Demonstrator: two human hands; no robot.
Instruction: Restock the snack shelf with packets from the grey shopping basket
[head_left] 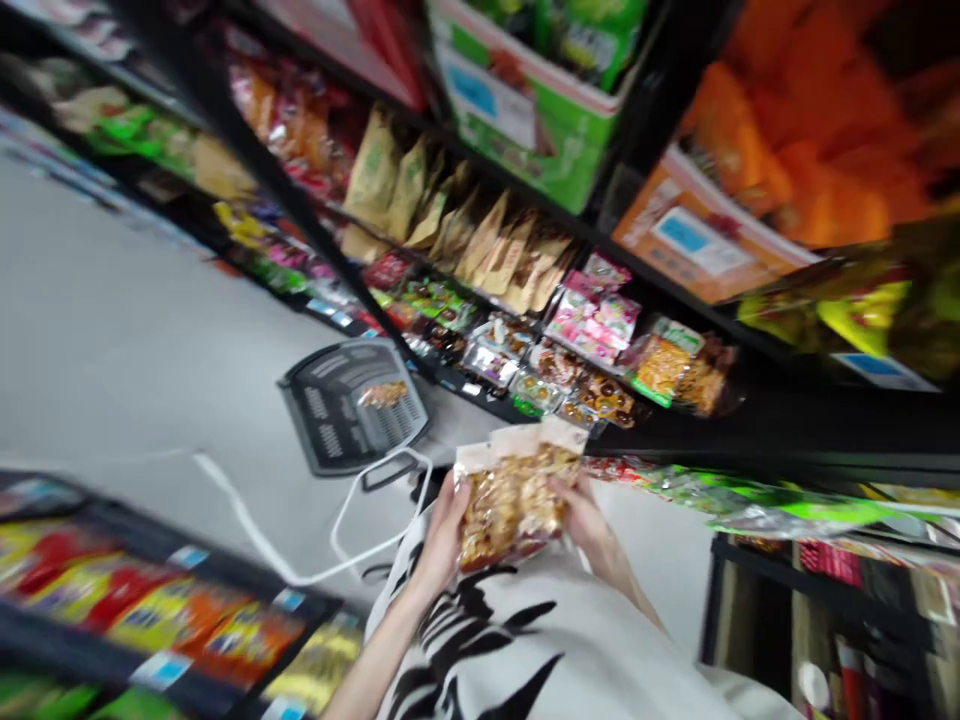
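Observation:
Several clear snack packets [514, 500] with white tops and golden-brown contents are held side by side before my body. My left hand [444, 530] grips the bunch at its left edge. On the opposite edge my right hand [586, 515] has its fingers closed round the packets. To the left on the floor is a dark shopping basket [315, 400], with one similar brown snack packet [384, 393] inside it. The lettering on the packets is too blurred to read.
A shelf ahead carries brown paper bags [517, 255], pink packets [596, 320] and wrapped snacks [664, 365]. Green [525, 120] and orange display boxes [697, 240] sit higher up. Another snack shelf [150, 600] stands at lower left, and a dark rack [757, 600] at lower right.

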